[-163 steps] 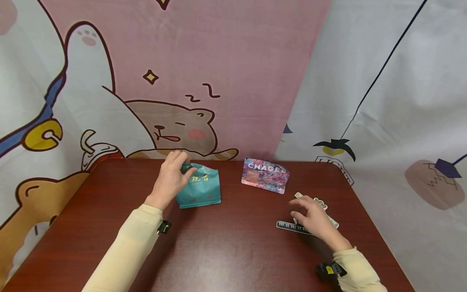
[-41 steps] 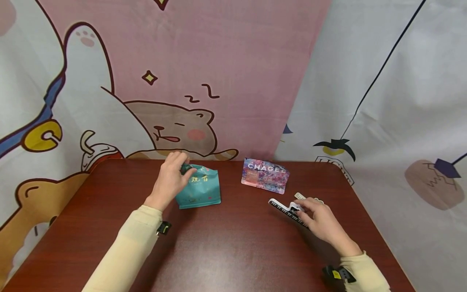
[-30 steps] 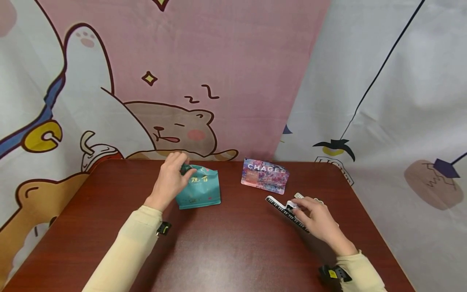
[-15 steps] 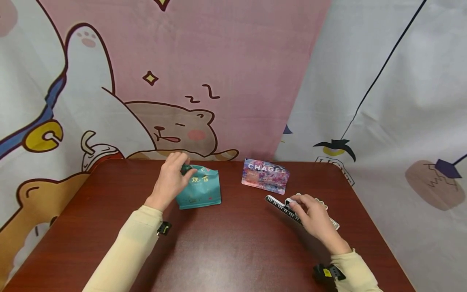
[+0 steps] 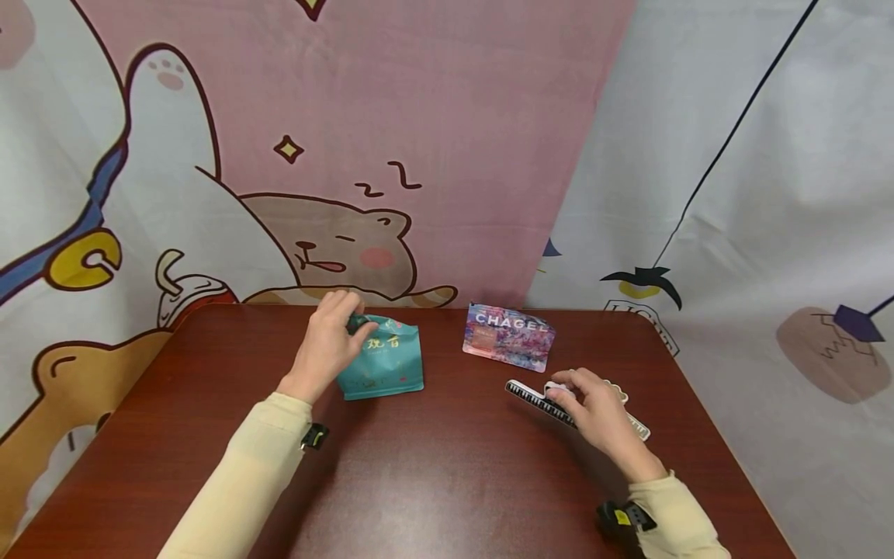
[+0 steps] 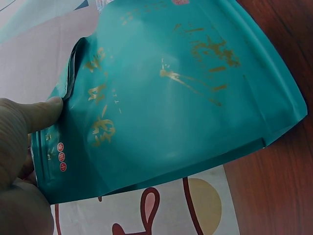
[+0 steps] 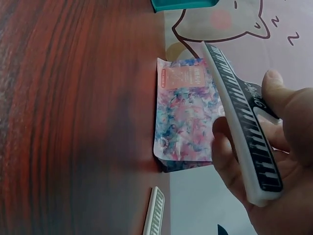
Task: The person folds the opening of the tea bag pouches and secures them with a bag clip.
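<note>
My left hand (image 5: 321,345) pinches the upper left corner of a teal foil pouch (image 5: 384,365) with gold lettering, which stands on the table. In the left wrist view, the thumb presses on the front of the pouch (image 6: 161,112) beside its folded top edge. My right hand (image 5: 601,411) holds a black-and-white clip (image 5: 534,397) printed with piano keys. Its thumb lies on the clip's dark tab in the right wrist view, while other fingers curl behind the long clip (image 7: 242,127). Partly hidden behind this hand lies a second, pale piano-key clip (image 5: 639,428).
A pink and blue pouch (image 5: 508,338) marked CHAGEE stands at the back of the reddish-brown table (image 5: 419,481), between both hands. Behind the table's far edge hangs a cloth backdrop (image 5: 475,155) with cartoon animals.
Earlier, the piano-key clip lay on the table under my right hand; now that hand has it raised, turned and shifted slightly left. My left hand and the teal pouch have stayed put.
</note>
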`<state>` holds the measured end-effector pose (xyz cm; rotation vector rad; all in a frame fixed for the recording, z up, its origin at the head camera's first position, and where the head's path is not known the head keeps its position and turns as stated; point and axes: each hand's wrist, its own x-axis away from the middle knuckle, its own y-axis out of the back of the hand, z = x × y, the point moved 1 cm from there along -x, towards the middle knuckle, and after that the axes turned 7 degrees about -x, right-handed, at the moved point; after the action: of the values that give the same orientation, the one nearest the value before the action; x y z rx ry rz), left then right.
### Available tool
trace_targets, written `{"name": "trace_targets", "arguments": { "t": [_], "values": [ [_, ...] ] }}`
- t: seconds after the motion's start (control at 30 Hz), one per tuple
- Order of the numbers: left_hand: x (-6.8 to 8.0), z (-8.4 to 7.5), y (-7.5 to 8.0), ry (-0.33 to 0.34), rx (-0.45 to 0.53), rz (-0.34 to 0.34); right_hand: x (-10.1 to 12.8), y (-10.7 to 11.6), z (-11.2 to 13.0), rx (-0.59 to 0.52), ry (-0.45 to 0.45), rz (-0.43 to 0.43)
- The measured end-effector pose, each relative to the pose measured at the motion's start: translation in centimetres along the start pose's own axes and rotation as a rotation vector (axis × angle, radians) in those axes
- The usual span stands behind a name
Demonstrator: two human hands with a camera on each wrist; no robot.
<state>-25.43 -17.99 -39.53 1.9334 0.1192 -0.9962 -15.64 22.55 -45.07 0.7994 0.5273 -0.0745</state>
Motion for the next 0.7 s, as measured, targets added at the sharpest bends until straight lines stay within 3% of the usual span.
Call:
{"name": "trace_targets", "arguments": {
  "t": [0.17, 0.7],
  "values": [
    [0.0, 0.0, 0.0, 0.002, -0.001, 0.008, -0.4, -0.3, 0.1, 0.011, 0.024, 0.021],
    [0.0, 0.1, -0.1, -0.001, -0.003, 0.001, -1.1, -1.5, 0.4, -0.011, -0.015, 0.063]
  ]
}}
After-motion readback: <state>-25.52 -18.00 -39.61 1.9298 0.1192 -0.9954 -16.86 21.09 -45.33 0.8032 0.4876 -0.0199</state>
